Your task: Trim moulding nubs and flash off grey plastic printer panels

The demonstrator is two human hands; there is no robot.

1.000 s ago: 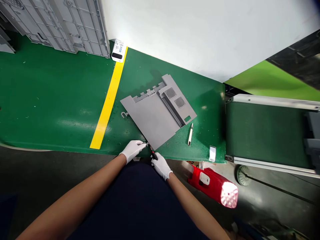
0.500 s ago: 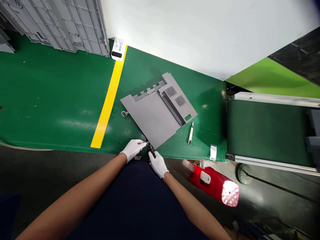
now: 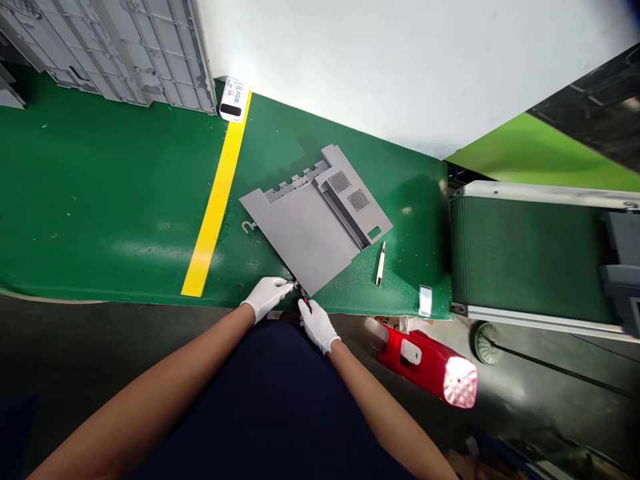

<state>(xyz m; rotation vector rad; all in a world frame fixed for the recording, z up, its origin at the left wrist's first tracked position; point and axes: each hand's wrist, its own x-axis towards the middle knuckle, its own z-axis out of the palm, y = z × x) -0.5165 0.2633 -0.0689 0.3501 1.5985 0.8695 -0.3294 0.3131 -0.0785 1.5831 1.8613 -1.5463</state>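
A strip of yellow tape (image 3: 209, 221) runs across the green table (image 3: 110, 193). To its right, a small gray hook (image 3: 248, 227) projects beside the left edge of the gray panel (image 3: 310, 233). The left hand (image 3: 267, 298), in a white glove, is at the front edge of the table, thumb and fingertips drawn close together near the panel's lowest corner; whether they grip a small part cannot be told. The panel lies at an angle on the table, lowest corner toward the person. The right hand (image 3: 319, 327), also gloved, is closed around the dark handle of a hand tool (image 3: 303, 295); the tool's tip lies beside that corner, contact unclear. Farther right, a white pen-shaped tool (image 3: 381, 265) lies near the panel.
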